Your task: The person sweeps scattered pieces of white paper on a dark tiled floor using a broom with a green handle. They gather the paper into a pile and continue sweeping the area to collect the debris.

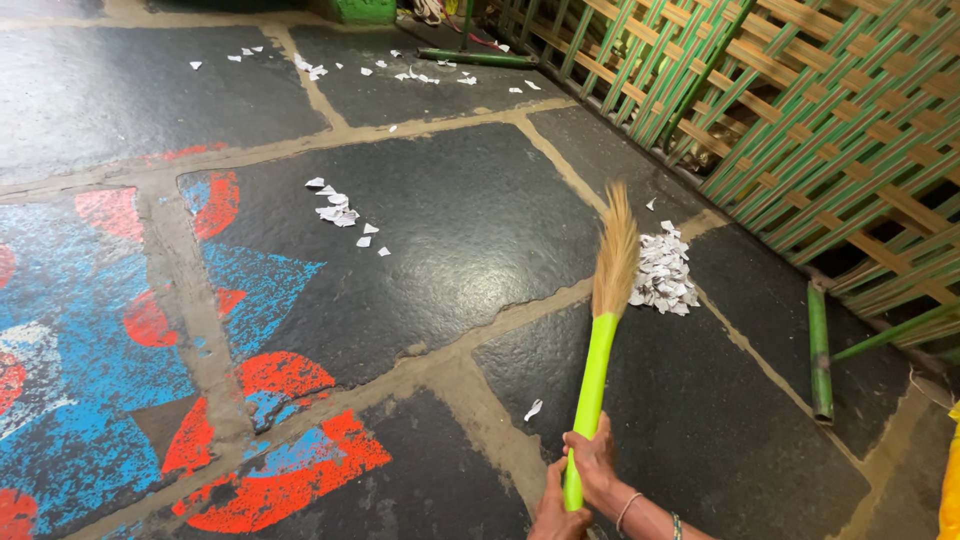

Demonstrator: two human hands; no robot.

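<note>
A broom [600,330] with a bright green handle and straw bristles points up and away from me over the dark stone floor. My right hand [597,462] grips the handle near its lower end. My left hand [556,506] wraps the handle just below it, at the frame's bottom edge. The bristle tip hangs next to a heap of white paper scraps [663,274] on the floor at the right.
A smaller cluster of scraps [340,212] lies mid-floor, with more scattered scraps [415,72] at the far end. A green and tan lattice fence [800,110] runs along the right. A green pole [819,350] lies by it. Red and blue painted floor pattern [100,330] covers the left.
</note>
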